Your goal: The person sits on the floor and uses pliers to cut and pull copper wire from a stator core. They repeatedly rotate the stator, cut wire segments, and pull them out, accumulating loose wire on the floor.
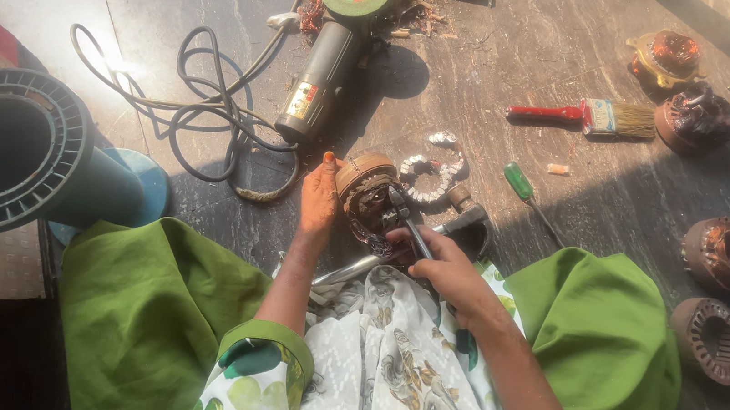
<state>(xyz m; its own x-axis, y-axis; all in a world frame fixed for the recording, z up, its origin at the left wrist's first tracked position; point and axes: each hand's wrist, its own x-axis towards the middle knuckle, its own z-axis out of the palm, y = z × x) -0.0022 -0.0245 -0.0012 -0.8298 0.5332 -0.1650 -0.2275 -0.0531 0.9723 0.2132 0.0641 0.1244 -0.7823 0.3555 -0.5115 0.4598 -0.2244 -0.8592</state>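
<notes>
The left hand lies flat and unclenched against the side of a round motor stator, fingers pointing away from the body, steadying it on the dark stone floor just in front of the person's knees. The right hand is clenched around a slim metal hand tool whose long axis runs up and to the left, its tip pressed into the copper-wound core. The stator is a ribbed brown ring, and beyond it lies an angle grinder with a green disc, its body pointing away.
</notes>
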